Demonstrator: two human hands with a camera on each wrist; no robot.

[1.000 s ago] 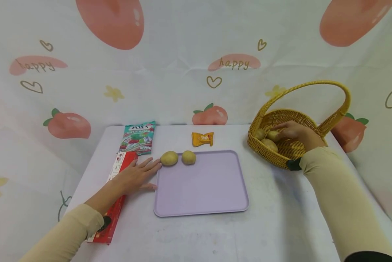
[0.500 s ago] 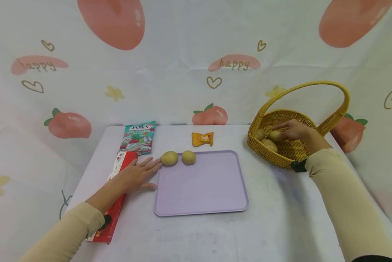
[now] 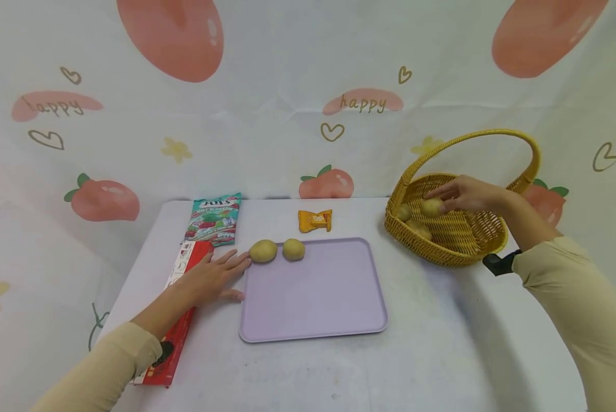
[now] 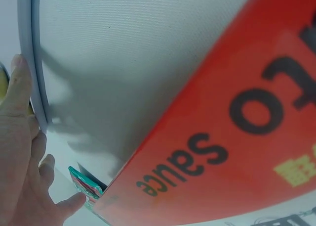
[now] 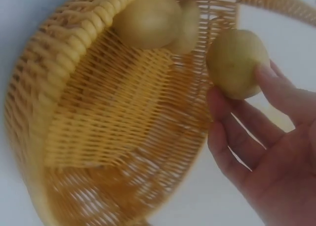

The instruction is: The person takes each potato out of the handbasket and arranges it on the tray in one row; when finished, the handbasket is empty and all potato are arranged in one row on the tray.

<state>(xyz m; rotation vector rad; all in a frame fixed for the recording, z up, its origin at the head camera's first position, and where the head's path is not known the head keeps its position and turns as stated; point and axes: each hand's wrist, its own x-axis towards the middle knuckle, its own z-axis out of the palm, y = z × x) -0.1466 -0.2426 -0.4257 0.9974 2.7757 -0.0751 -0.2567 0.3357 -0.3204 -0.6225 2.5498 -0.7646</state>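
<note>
My right hand (image 3: 470, 193) pinches a potato (image 5: 237, 64) between thumb and fingers, over the wicker basket (image 3: 442, 257). Inside the basket, two more potatoes lie at its left end; the nearer potato (image 5: 148, 19) partly covers the other in the right wrist view. My left hand (image 3: 210, 280) lies with fingers spread, its fingertips and thumb at the left edge of the purple tray (image 3: 318, 303). Two potatoes sit at the tray's far left corner: a larger potato (image 3: 263, 251) by my fingertips and a smaller potato (image 3: 293, 249) to its right.
Under my left forearm is a red box (image 3: 176, 337), lettered "sauce" in the left wrist view. A green candy bag (image 3: 214, 219) lies behind it. An orange wrapped snack (image 3: 315, 220) lies beyond the tray. The basket's tall handle (image 3: 473, 137) arches above my right hand.
My right hand has lifted the potato up from among the others in the basket, and the right forearm has swung to the right. The left hand stays at the tray edge.
</note>
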